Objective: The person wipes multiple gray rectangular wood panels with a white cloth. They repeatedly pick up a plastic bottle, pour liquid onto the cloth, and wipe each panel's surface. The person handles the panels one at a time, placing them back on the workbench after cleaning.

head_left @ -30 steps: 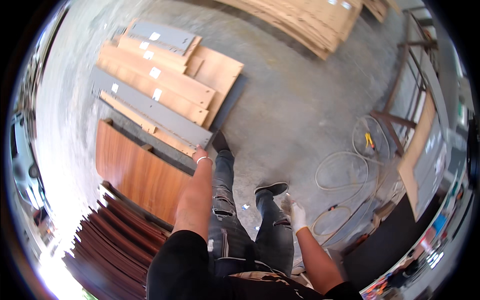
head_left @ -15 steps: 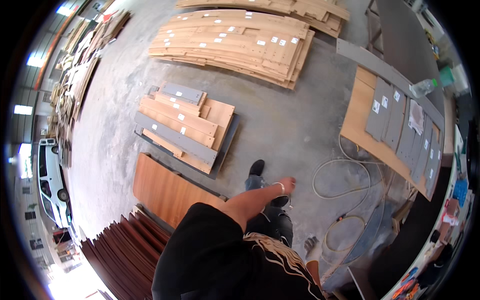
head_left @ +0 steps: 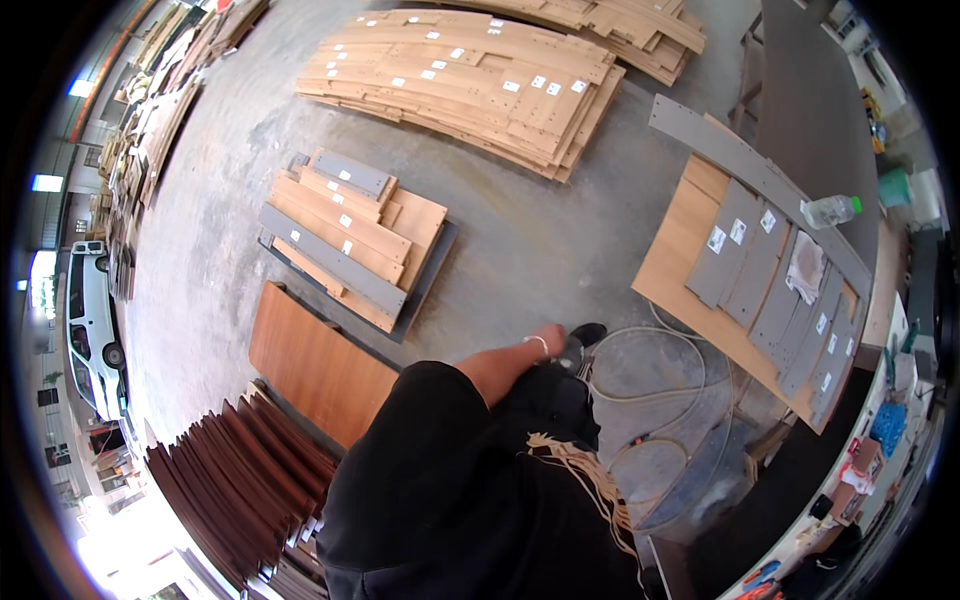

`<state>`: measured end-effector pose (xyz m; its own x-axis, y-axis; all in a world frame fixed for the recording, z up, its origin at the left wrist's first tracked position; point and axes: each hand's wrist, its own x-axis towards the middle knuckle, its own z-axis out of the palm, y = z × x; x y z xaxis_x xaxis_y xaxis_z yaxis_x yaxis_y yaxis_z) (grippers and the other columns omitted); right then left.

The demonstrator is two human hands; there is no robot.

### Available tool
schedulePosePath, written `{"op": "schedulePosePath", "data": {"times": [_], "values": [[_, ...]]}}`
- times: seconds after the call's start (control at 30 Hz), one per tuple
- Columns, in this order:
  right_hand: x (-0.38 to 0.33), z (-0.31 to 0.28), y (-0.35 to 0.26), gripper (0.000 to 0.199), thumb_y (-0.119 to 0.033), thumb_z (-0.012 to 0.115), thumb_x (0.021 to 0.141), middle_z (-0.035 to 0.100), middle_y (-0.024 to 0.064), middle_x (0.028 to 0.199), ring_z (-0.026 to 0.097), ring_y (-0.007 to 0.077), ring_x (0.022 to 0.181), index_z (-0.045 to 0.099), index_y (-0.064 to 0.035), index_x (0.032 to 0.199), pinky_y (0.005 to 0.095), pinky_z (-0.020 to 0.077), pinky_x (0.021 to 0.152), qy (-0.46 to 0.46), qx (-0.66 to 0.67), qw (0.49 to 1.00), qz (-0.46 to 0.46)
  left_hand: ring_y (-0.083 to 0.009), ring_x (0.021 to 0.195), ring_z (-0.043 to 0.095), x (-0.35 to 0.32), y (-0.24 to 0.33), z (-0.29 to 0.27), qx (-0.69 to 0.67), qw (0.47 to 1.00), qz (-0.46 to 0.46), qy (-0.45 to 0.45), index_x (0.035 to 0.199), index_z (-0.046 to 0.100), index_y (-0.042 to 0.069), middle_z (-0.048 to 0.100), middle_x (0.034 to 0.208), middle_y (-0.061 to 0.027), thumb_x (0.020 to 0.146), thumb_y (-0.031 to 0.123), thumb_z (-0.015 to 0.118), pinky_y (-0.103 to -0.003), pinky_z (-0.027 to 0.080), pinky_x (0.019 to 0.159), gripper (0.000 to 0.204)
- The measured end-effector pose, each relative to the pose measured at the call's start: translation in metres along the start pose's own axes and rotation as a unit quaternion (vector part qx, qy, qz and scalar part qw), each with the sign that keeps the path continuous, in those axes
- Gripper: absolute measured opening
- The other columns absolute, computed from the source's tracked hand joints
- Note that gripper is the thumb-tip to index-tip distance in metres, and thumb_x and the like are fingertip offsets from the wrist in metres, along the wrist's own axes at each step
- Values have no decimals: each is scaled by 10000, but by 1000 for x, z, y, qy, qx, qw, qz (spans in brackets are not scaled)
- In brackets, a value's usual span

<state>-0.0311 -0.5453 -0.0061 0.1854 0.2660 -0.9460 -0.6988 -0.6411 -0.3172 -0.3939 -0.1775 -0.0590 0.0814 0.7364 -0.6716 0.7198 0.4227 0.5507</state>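
Observation:
My left hand (head_left: 547, 339) hangs in front of my body above my shoe (head_left: 588, 334), with a light bracelet at the wrist. It is seen from above as a small compact shape, its fingers mostly turned away, and nothing shows in it. My right hand is out of sight behind my dark shirt. Ahead and to the right, a large wooden board (head_left: 668, 245) bears several grey panels (head_left: 770, 260) with white labels. A white cloth (head_left: 806, 268) lies on these panels, and a clear bottle with a green cap (head_left: 832, 211) lies near their far end.
Coiled hoses (head_left: 648, 400) lie on the floor by my feet. Labelled wooden panels (head_left: 450, 85) are stacked ahead, a smaller pile (head_left: 345, 235) nearer. A brown board (head_left: 320, 365) and dark red-brown panels (head_left: 235, 480) stand at left. A cluttered bench (head_left: 870, 450) runs along the right.
My view has shifted, and the board with grey panels looks nearer. One foot has stepped forward to the right. My left hand has swung slightly; my gloved right hand has dropped out of sight.

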Motion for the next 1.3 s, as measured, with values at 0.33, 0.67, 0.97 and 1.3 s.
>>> {"op": "schedulePosePath", "data": {"times": [0.33,0.67,0.97,1.3], "values": [[-26,109,-204,543,-393,449,1121,681,176,1342,672,330,1162,531,-12,1499,462,522,994,-25,48,986,-158,-460,1060,696,25,53,-58,242,961,38,-126,993,782,55,740,1099,-254,940,271,564,-539,554,944,311],[-3,53,-257,506,-343,481,1108,714,197,1243,720,312,1046,586,37,1424,427,568,883,35,153,961,-226,-397,969,729,88,503,-60,279,870,377,-149,1159,730,86,761,1059,-186,936,261,626,-500,583,854,302],[17,-25,-355,580,-437,522,1099,703,186,1253,708,302,1050,564,34,1434,381,543,890,56,173,947,-266,-425,1230,651,295,663,28,41,938,322,124,1418,556,-2,679,1326,-250,834,250,810,-471,534,1035,685],[48,-75,-540,507,-332,564,1086,697,161,1312,702,247,1117,592,44,1424,367,543,939,-7,36,946,-323,-438,1063,726,289,679,149,53,976,82,195,1169,680,-47,745,1115,-283,793,256,782,-483,571,936,494]]}}
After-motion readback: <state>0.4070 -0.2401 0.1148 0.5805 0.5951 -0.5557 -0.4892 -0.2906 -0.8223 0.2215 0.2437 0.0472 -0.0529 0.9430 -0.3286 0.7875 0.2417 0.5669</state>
